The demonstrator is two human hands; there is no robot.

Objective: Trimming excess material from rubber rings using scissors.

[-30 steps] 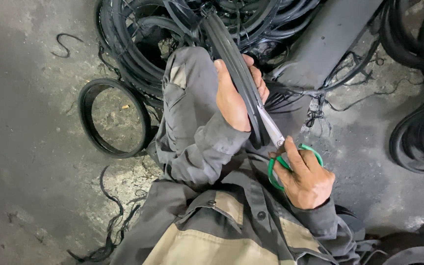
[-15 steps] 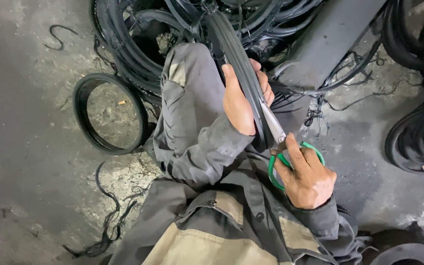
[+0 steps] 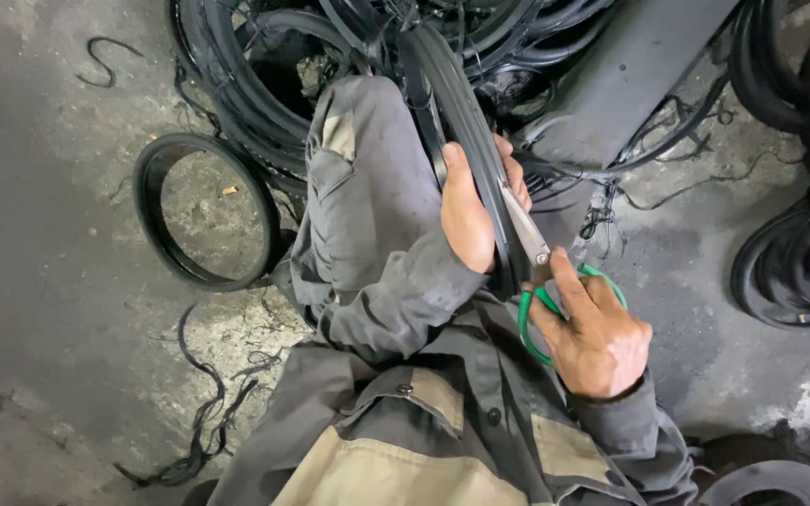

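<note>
Seen from above, the left hand [image 3: 469,214] wraps its fingers around a black rubber strip [image 3: 457,112] at centre, over the knee; the right hand [image 3: 592,337], at 4 o'clock, grips green-handled scissors [image 3: 529,245], blades on the strip; a rubber ring [image 3: 206,212] lies on the floor at 9 o'clock

No packages, labels, signs or screens in view; only rubber, scissors, clothing and bare concrete floor.

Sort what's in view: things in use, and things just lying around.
In use: left hand, black rubber strip, right hand, green-handled scissors.

Lying about: rubber ring on the floor, rubber scraps, heap of hoops, stacked rings.
</note>
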